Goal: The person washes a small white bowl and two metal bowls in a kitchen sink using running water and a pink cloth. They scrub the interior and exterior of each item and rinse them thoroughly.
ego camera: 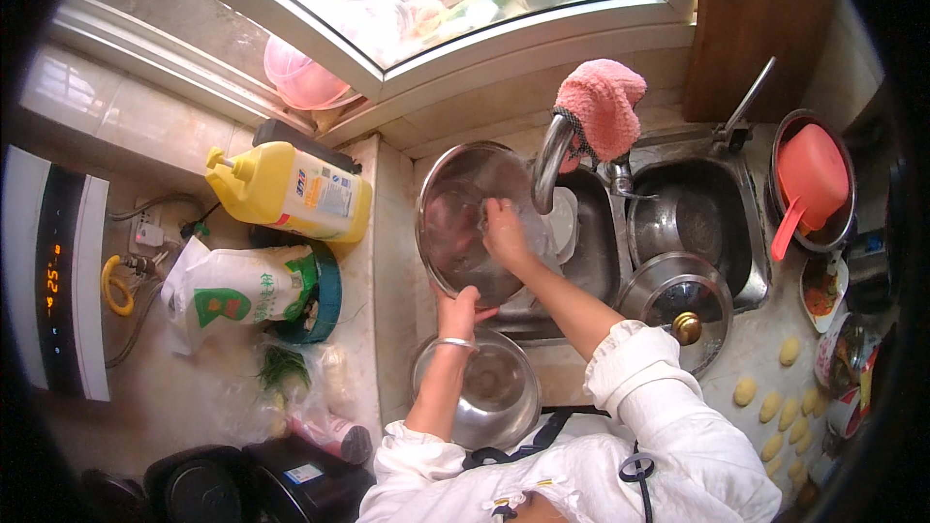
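Observation:
A large stainless steel basin (429, 196) leans tilted over the left edge of the double sink, beside the curved metal faucet (550, 163). My left hand (459, 312) grips the basin's near rim. Inside the basin, my right hand (505, 232) has its fingers bent against the wall with some small dark thing at the fingertips, too blurred to name. Water looks to be splashing near the basin's right side. A pink cloth (601, 109) hangs over the faucet. Below my left wrist stands a second steel bowl (501, 407).
A glass lid (672, 305) with a gold knob overlaps the near edge of the sink's right bowl (686, 225). Pale dough pieces (788, 414) lie at right, below a pink dipper (814, 167) in a pot. At left are a yellow jug (290, 192) and a white bag (232, 290).

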`<state>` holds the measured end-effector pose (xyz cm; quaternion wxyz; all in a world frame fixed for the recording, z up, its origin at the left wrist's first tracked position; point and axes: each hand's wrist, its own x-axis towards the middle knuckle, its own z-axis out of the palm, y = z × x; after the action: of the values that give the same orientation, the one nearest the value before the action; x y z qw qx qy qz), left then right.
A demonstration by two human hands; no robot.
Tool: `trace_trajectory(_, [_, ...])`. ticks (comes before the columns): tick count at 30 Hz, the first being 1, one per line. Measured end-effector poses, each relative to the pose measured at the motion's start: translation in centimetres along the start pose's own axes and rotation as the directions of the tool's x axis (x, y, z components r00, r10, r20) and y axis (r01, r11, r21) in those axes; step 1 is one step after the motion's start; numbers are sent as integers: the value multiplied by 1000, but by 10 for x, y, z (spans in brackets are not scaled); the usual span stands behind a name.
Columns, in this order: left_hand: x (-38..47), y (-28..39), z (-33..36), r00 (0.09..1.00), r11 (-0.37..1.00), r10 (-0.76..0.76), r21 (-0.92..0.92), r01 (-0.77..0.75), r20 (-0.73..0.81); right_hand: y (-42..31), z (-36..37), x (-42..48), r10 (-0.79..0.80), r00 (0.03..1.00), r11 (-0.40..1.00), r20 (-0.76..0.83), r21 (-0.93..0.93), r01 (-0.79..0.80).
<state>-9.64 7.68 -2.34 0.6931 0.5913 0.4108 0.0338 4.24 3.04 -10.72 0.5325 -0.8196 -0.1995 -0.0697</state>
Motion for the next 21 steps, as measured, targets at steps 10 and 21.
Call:
trace_trajectory(10, [-25, 26, 4, 1000, 1000, 12, -7, -12, 0, -11, -8, 26, 34, 985, 999, 170, 20, -38])
trace_trajectory(21, [-23, 28, -2, 999, 999, 41, -23, -41, 10, -21, -12, 6, 61, 979, 981, 195, -194, -23])
